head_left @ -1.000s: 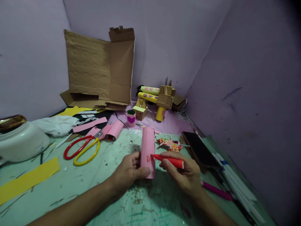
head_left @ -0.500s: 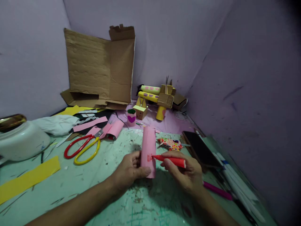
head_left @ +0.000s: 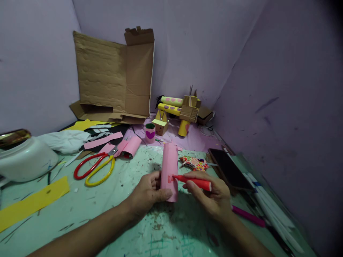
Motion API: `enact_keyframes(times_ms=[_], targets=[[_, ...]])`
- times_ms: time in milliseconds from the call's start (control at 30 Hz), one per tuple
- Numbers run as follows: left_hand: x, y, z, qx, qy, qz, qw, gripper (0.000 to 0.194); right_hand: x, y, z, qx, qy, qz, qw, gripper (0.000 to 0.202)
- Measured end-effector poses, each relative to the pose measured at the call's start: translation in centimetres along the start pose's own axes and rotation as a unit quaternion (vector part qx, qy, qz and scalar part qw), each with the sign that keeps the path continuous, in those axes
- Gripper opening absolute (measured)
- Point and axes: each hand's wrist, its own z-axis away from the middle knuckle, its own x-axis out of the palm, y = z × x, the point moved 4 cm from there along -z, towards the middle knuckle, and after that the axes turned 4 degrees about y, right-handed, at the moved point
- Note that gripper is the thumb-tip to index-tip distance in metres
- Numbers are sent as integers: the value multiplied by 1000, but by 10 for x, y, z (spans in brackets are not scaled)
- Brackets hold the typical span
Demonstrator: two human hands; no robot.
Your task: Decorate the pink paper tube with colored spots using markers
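A pink paper tube (head_left: 169,160) stands nearly upright at the middle, with small red marks on its lower front. My left hand (head_left: 150,191) grips the lower left side of the tube, its thumb across the front. In my right hand (head_left: 210,189) is a red marker (head_left: 197,182), held between fingers and thumb. The marker's tip touches the tube beside the red marks.
Scissors (head_left: 100,167) with red and yellow handles, a yellow strip (head_left: 34,203) and a white pot (head_left: 29,159) lie left. A phone (head_left: 229,167) and purple pen (head_left: 248,216) are right. Behind stand cardboard (head_left: 104,71) and a pink cup (head_left: 150,134).
The red marks on the tube look slightly fuller. Both hands keep nearly the same place and the same hold.
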Motion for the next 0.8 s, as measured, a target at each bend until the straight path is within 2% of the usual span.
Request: enact_keyframes(times_ms=[233,800], targets=[[1,2,1,-6,-2,-2,1000,58,-2,-6,-1,-17,-7,26,999,13],[1,3,2,-6,-1,-9,1000,58,0,-9,-2,-34,-23,11,999,15]])
